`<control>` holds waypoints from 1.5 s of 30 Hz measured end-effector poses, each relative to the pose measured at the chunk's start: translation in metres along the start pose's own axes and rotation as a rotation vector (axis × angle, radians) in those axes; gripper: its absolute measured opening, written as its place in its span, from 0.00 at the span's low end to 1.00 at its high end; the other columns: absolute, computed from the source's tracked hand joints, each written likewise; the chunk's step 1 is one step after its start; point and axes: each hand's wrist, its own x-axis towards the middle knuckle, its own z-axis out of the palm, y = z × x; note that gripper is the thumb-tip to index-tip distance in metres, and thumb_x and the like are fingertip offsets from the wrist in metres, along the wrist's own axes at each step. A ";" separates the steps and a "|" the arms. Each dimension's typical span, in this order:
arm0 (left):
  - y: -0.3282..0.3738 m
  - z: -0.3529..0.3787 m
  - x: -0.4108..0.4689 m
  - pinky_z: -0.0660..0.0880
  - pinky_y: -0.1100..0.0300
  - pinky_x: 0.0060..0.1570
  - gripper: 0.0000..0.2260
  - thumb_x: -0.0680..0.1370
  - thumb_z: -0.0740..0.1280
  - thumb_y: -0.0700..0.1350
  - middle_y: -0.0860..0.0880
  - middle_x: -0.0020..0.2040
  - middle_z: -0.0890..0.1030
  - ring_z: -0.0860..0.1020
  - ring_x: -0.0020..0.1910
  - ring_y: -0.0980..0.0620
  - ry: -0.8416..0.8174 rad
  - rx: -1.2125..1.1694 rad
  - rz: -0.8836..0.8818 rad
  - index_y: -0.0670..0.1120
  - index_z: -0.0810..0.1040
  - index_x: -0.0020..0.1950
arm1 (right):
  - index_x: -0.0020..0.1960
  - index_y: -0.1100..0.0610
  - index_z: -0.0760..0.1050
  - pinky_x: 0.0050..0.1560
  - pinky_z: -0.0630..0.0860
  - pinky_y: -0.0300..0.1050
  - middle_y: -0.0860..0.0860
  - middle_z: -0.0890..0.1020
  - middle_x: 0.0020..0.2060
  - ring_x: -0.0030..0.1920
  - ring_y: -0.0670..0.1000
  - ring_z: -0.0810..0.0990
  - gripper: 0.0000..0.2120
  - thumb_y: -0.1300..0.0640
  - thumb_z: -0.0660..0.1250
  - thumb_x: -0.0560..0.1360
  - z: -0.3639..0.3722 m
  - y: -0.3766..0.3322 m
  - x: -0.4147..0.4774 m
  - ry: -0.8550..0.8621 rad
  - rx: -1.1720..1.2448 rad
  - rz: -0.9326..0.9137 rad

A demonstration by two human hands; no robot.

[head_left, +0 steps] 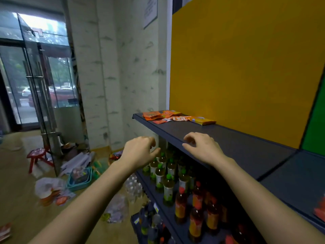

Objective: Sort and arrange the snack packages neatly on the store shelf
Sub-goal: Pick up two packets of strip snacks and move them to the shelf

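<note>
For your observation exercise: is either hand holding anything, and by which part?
Nothing is held: left hand and right hand are both empty, short of the snack packets.

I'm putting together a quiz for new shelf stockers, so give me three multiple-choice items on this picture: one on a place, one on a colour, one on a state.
1. Where does the pile of snack packages lie?
A. at the far end of the top shelf
B. among the bottles
C. on the red stool

2. What colour is the panel behind that pile?
A. blue
B. white
C. yellow

3. What do the left hand and right hand hold?
A. a bottle each
B. nothing
C. one package between them

Answers:
1 A, the packages sit on the top shelf at its far end.
2 C, the panel rising behind them is yellow.
3 B, both hands show loosely curled fingers with nothing in them.
</note>
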 end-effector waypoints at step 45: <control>-0.314 0.323 0.516 0.62 0.48 0.64 0.34 0.70 0.56 0.72 0.43 0.63 0.72 0.67 0.66 0.43 -0.299 -0.352 0.073 0.50 0.74 0.64 | 0.46 0.52 0.81 0.38 0.71 0.43 0.51 0.83 0.43 0.46 0.52 0.81 0.18 0.39 0.61 0.74 0.208 0.032 0.465 0.098 -0.354 0.798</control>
